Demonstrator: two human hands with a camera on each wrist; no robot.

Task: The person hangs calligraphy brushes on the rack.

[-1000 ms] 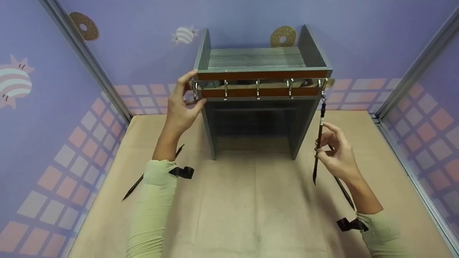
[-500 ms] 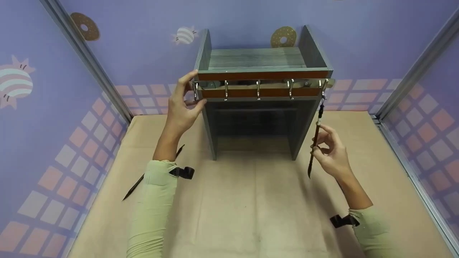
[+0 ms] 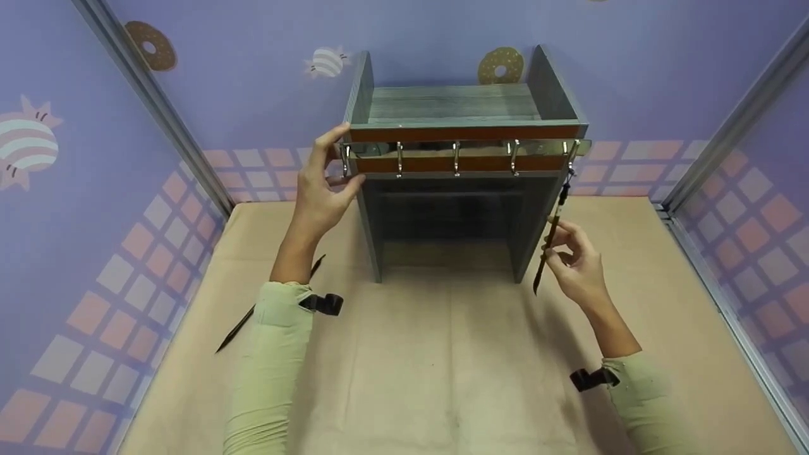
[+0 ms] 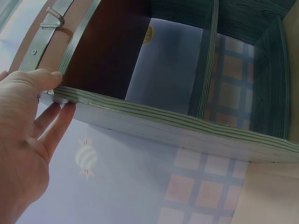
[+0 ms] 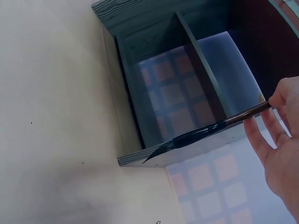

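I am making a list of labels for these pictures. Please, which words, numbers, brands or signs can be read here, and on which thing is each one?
None: no readable text in any view.
Grey wooden shelf unit with orange front strips: no label.
Thin dark brush pinched by the right hand: no marking legible.
Purple wall panels: only doughnut and candy pictures, no letters.

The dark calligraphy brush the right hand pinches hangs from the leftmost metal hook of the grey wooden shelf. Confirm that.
Not the leftmost. In the head view the dark calligraphy brush hangs from the rightmost metal hook of the grey wooden shelf; the right hand does pinch it.
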